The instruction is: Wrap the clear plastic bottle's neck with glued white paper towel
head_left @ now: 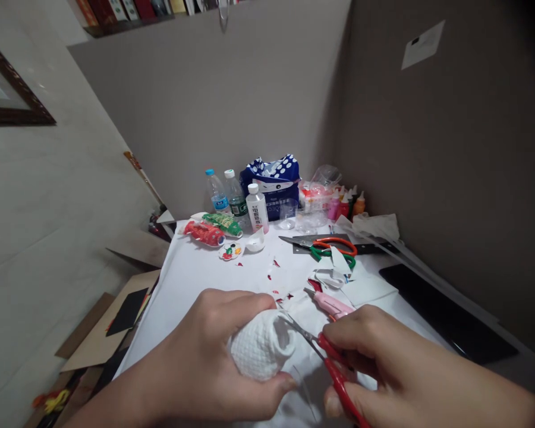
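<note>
My left hand (218, 356) is wrapped round a white textured roll (256, 348), which looks like paper towel or soft cloth, with its hollow end turned to the right. My right hand (374, 351) grips red-handled scissors (339, 374) by the loops. The blades are parted, and their tips reach the rim of the roll's open end. Just beyond the right hand lies a pink-handled tool with a pointed metal tip (332, 304). Small red scraps (289, 296) are scattered on the white-covered table (200, 273) past the roll.
At the back stand several bottles (257, 208), a blue tissue pack (276, 184) and small paint bottles (359, 204). Red (205, 233) and green (223, 223) fish-shaped pieces lie left. Orange-handled scissors (336, 242) lie behind paper scraps (332, 276). A black phone-like slab (446, 312) lies right.
</note>
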`<action>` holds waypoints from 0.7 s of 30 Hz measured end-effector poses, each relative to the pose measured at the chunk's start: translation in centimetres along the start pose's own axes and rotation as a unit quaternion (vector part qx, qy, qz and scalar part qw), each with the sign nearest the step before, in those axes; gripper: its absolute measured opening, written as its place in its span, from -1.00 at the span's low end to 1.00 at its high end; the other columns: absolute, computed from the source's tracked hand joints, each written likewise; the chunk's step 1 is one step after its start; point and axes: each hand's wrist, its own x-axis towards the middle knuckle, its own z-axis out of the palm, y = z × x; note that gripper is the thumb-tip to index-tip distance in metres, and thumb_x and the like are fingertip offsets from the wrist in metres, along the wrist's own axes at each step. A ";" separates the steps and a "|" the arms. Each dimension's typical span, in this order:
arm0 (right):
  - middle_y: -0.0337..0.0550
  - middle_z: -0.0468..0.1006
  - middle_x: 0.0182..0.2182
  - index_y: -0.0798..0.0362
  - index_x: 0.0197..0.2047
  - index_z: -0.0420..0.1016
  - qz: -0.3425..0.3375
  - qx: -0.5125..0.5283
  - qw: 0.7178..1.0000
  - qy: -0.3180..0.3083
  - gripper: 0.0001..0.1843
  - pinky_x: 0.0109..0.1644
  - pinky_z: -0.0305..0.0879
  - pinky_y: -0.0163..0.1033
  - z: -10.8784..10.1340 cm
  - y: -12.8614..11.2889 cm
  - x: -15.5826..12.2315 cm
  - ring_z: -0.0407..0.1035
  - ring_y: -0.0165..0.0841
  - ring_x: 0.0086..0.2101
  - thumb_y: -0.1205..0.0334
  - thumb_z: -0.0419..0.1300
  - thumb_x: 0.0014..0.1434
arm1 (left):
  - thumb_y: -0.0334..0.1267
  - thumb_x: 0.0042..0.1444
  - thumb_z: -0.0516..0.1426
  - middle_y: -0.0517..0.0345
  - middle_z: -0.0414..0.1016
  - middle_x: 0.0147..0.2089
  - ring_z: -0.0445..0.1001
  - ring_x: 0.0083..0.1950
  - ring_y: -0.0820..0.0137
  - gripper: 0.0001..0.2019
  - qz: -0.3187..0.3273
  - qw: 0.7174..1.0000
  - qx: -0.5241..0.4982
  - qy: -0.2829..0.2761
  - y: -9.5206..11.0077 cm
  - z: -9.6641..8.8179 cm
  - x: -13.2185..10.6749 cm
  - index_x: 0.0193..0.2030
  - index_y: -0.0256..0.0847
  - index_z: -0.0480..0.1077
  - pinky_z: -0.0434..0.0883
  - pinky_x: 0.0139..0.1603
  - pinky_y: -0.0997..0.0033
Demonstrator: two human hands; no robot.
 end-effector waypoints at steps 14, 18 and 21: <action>-0.20 0.50 -0.53 0.01 -0.49 0.40 0.009 -0.084 0.996 0.003 -0.66 -0.38 0.10 -0.26 0.3 0.0 0.2 0.32 -0.35 -0.45 0.00 0.11 0.21 | -0.22 -0.06 0.30 0.03 0.60 -0.27 0.59 -0.36 0.32 -0.59 0.067 0.988 0.109 0.084 -0.8 1.0 0.0 -0.08 -0.25 0.31 0.46 -0.35 0.42; -0.21 0.50 -0.51 0.01 -0.47 0.41 0.013 -0.076 0.997 0.008 -0.67 -0.37 0.10 -0.26 0.5 -0.2 0.3 0.32 -0.36 -0.45 -0.01 0.11 0.21 | -0.22 -0.04 0.29 0.02 0.59 -0.28 0.58 -0.34 0.33 -0.59 0.080 0.984 0.124 0.100 -0.9 1.1 0.2 -0.07 -0.27 0.31 0.47 -0.32 0.42; -0.21 0.50 -0.52 0.00 -0.47 0.43 0.016 -0.062 0.998 0.021 -0.69 -0.38 0.11 -0.26 0.5 -0.3 0.1 0.32 -0.35 -0.46 -0.01 0.14 0.18 | -0.22 -0.03 0.29 0.05 0.58 -0.29 0.57 -0.34 0.33 -0.62 0.079 0.982 0.133 0.111 -1.0 1.2 0.2 -0.10 -0.25 0.32 0.46 -0.33 0.41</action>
